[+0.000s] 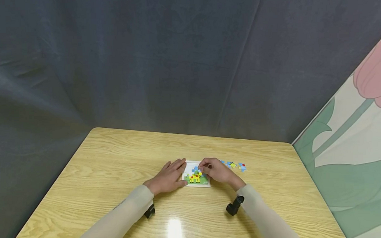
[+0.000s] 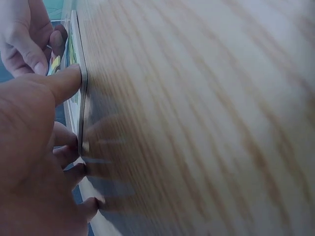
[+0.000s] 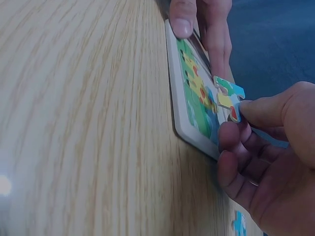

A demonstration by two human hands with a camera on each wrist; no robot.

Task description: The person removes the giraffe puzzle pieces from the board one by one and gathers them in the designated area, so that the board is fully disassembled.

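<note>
A small jigsaw in a white frame (image 1: 196, 185) lies on the table, its lower part filled with a yellow giraffe-like figure on green. My left hand (image 1: 168, 177) rests along the frame's left side, the thumb (image 3: 183, 24) pressing on a corner and the other fingers spread straight. Over the tray, my right hand (image 1: 218, 170) pinches a jigsaw piece (image 3: 229, 101) of blue, green, yellow and red between thumb and fingers. In the right wrist view this piece is tilted above the assembled part; whether it touches the tray I cannot tell.
Several loose jigsaw pieces (image 1: 232, 164) lie right of the frame, beyond the right hand. The wooden table (image 1: 122, 149) meets a dark curtain (image 1: 163, 64) at its far edge. A flower-patterned panel (image 1: 352, 155) stands to the right.
</note>
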